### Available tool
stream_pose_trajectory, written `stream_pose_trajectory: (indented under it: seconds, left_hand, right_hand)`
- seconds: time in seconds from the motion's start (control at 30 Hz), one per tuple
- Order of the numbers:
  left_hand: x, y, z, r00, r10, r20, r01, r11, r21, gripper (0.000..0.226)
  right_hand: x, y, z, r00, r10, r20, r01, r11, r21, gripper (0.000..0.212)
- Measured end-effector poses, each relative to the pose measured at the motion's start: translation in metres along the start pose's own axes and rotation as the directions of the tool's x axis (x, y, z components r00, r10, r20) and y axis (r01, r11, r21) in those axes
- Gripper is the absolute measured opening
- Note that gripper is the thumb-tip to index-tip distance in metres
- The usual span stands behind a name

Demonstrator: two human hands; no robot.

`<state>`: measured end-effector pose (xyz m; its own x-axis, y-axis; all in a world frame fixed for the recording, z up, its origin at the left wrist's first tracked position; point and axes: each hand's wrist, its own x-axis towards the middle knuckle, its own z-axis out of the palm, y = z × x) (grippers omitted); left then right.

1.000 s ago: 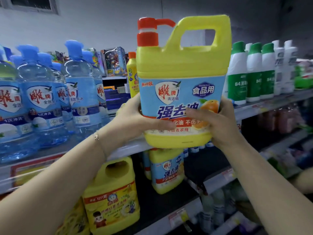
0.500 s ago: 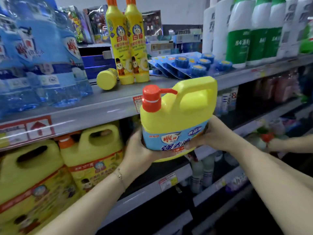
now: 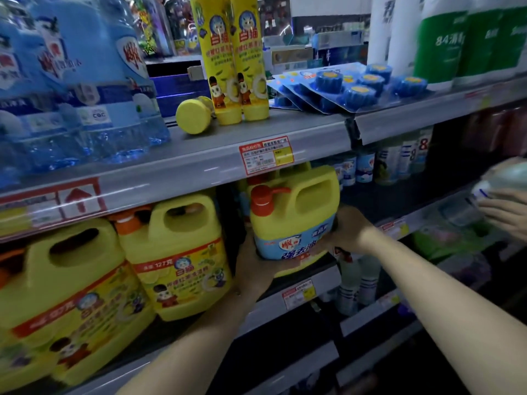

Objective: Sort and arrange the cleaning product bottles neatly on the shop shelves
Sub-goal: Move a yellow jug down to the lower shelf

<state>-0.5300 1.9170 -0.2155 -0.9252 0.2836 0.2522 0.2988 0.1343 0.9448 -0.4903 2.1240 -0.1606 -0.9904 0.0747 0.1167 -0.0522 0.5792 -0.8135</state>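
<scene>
Head camera: the left hand (image 3: 251, 267) and right hand (image 3: 348, 230) clasp the lower sides of the red-pump detergent jug (image 3: 295, 206), fingers curled round it, probably to share its weight and keep the label outward. It is just right of the orange-capped jug (image 3: 182, 252), level with that row.

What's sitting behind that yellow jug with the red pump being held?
The yellow top of another jug peeks out above the held jug. Everything else back there is hidden by it and by shadow.

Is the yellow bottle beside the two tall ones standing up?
No, tipped over. The yellow bottle lies on its side, round end facing us.
</scene>
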Motion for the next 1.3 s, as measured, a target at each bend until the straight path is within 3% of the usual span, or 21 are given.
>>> stream_pose_trajectory:
  seconds: [0.17,0.27,0.37,0.47,0.57,0.67,0.77,1.0,1.2,1.3]
  left_hand:
    - [0.004,-0.003,0.004,1.000,0.000,0.019,0.000,1.000,0.016,0.087]
    - [0.002,0.001,0.002,0.999,-0.017,0.045,0.012,0.995,0.095,0.091]
    - [0.001,0.007,-0.003,0.995,-0.098,0.024,0.085,0.946,0.312,0.104]
    - [0.001,0.020,-0.013,0.993,-0.116,0.006,0.099,0.870,0.483,0.097]
    - [0.004,0.032,-0.026,0.990,-0.129,0.064,0.090,0.900,0.427,0.088]
    - [0.004,0.040,-0.030,0.978,-0.124,0.167,0.061,0.938,0.341,0.090]
    - [0.001,0.042,-0.026,0.976,-0.112,0.188,0.047,0.946,0.320,0.083]
    - [0.005,0.045,-0.027,0.976,-0.164,0.146,0.125,0.962,0.244,0.070]
    - [0.006,0.046,-0.027,0.968,-0.209,0.135,0.180,0.963,0.201,0.073]
    - [0.002,0.049,-0.026,0.970,-0.197,0.144,0.152,0.949,0.276,0.073]
  right_hand:
    - [-0.003,0.012,0.009,0.999,0.052,-0.009,-0.052,0.999,-0.009,0.071]
    - [-0.010,0.004,0.010,0.989,0.148,-0.008,-0.146,0.963,-0.229,0.066]
    - [-0.020,-0.019,0.010,0.945,0.328,0.012,-0.244,0.727,-0.642,0.057]
    - [-0.022,-0.033,0.015,0.948,0.320,-0.008,-0.206,0.593,-0.779,0.053]
    - [-0.017,-0.033,0.017,0.947,0.322,0.022,-0.227,0.714,-0.662,0.050]
    - [-0.014,-0.019,0.016,0.962,0.265,0.060,-0.236,0.923,-0.303,0.032]
    - [-0.013,-0.006,0.021,0.985,0.173,-0.026,-0.173,0.985,0.009,0.084]
    - [-0.010,-0.012,0.033,0.983,0.152,-0.107,-0.135,0.979,0.151,0.064]
    - [-0.007,-0.011,0.036,0.985,0.120,-0.120,-0.100,0.982,0.158,0.062]
    - [-0.011,-0.015,0.033,0.985,0.138,-0.100,-0.121,0.981,0.153,0.064]
